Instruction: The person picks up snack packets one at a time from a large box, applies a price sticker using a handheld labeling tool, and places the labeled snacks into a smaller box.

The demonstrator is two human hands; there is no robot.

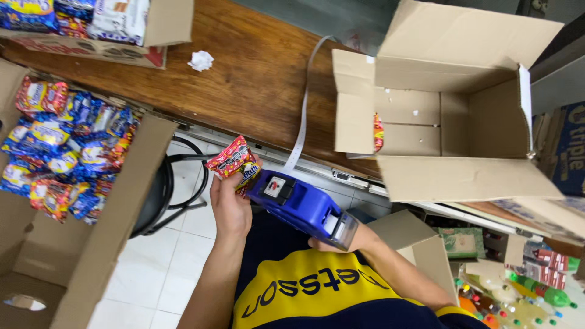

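My left hand (229, 204) holds a small red snack packet (232, 159) up in front of me. My right hand (347, 239) grips a blue price-label gun (300, 206), its nose pressed against the packet. A white strip of label backing (303, 113) trails from the gun up over the wooden table (256, 73). On my left stands an open cardboard box (91, 231) with several red and blue snack packets (64, 146) in it. An open cardboard box (451, 128) on the right lies nearly empty, with one red packet (378, 131) at its left wall.
A crumpled white paper (200, 60) lies on the table. Another box of packets (91, 27) sits at the top left. A black stool (163, 189) stands on the white tiled floor below. Bottles and packaged goods (524, 292) crowd the lower right.
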